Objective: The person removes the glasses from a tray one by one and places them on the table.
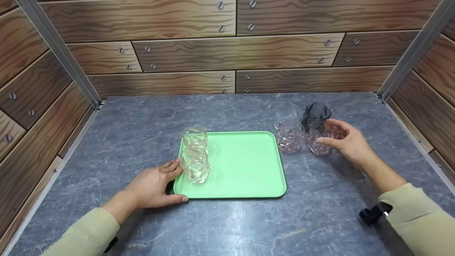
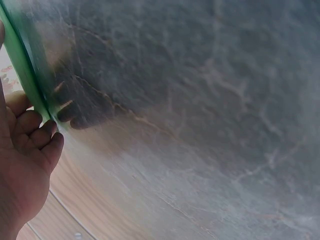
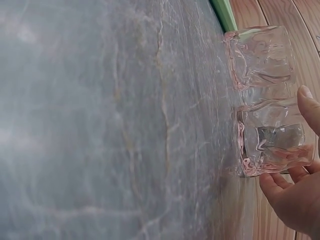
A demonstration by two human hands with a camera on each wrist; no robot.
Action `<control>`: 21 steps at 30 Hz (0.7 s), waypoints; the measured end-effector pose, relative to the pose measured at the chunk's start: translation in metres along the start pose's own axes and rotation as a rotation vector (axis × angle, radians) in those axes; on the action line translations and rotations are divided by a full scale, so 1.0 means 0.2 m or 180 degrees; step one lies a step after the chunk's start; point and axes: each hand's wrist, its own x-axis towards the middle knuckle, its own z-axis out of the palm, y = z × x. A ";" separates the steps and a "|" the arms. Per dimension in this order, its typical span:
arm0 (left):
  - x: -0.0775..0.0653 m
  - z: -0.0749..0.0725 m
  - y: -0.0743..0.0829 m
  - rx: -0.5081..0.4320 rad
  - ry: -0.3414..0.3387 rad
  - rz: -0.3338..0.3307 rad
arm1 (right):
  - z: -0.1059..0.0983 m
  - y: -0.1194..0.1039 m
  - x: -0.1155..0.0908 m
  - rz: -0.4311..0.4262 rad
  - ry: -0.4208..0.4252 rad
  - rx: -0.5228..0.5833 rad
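Observation:
My right hand (image 1: 350, 144) holds a pink-tinted glass (image 1: 318, 147) between thumb and fingers, right of the tray. In the right wrist view, the thumb and fingers lie on opposite sides of this glass (image 3: 275, 142), upright with its base at the tabletop. A second pink glass (image 3: 262, 55) stands beside it. My left hand (image 1: 151, 186) rests at the front left corner of a green tray (image 1: 245, 167), fingers along its left edge and thumb by the front rim. Two yellowish glasses, a rear one (image 1: 194, 137) and a front one (image 1: 196, 172), stand on the tray's left side.
Behind the pink glasses stand a clear glass (image 1: 286, 112) and a dark grey glass (image 1: 317, 112). The grey marbled tabletop (image 1: 234, 227) is bounded by wood-patterned panels (image 1: 234, 53) at the back and sides, with metal posts (image 1: 65, 58) in the corners.

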 end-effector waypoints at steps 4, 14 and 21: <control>0.00 0.00 0.00 0.0012 0.0005 -0.0001 | 0.00 -0.01 0.00 0.0055 -0.0068 -0.0046; 0.01 0.00 0.00 -0.0005 0.0025 0.0022 | -0.06 -0.08 -0.02 0.0080 -0.0190 -0.0325; 0.00 0.00 0.00 -0.0023 0.0024 0.0038 | -0.06 -0.24 -0.06 -0.0244 0.0310 -0.0318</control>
